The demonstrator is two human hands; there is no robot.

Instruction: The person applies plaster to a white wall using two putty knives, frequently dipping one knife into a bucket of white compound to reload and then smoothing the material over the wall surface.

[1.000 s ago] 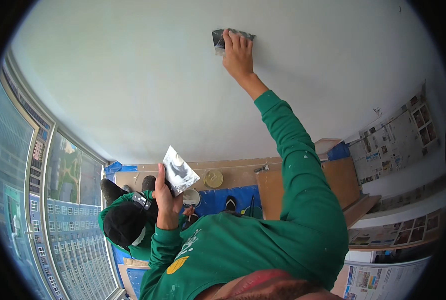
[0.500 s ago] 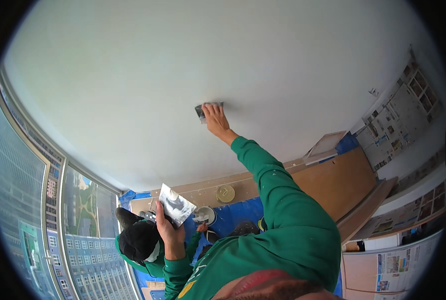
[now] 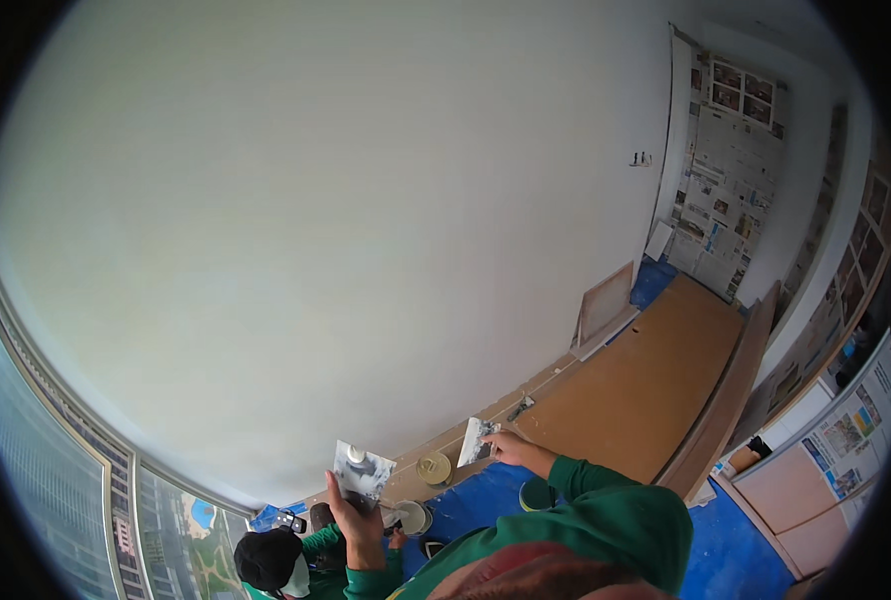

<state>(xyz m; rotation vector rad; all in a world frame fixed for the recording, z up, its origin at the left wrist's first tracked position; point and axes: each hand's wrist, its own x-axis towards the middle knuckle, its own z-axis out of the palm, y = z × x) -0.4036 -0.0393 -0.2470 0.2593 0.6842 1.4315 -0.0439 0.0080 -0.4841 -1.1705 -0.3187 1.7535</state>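
Note:
My left hand (image 3: 354, 522) is wrapped round the underside of a shiny metal plate (image 3: 373, 484). A small white dab of filler (image 3: 355, 455) lies near the plate's top edge, with grey smears below it. To the right, my right hand (image 3: 517, 450) grips a wide putty knife (image 3: 477, 441), its pale blade streaked with grey. The blade is held low, apart from both the plate and the white wall (image 3: 316, 230).
A co-worker in a black cap (image 3: 269, 560) crouches at lower left, a hand by a bucket (image 3: 415, 517). A round yellowish tub (image 3: 434, 467) stands by the wall. Brown board (image 3: 646, 380) and blue sheeting (image 3: 731, 540) cover floor at right; windows (image 3: 46, 430) line the left.
My right hand has come off the wall and down to the right, bringing the putty knife near the plate. The plate has dropped slightly, and the view has swung to the right.

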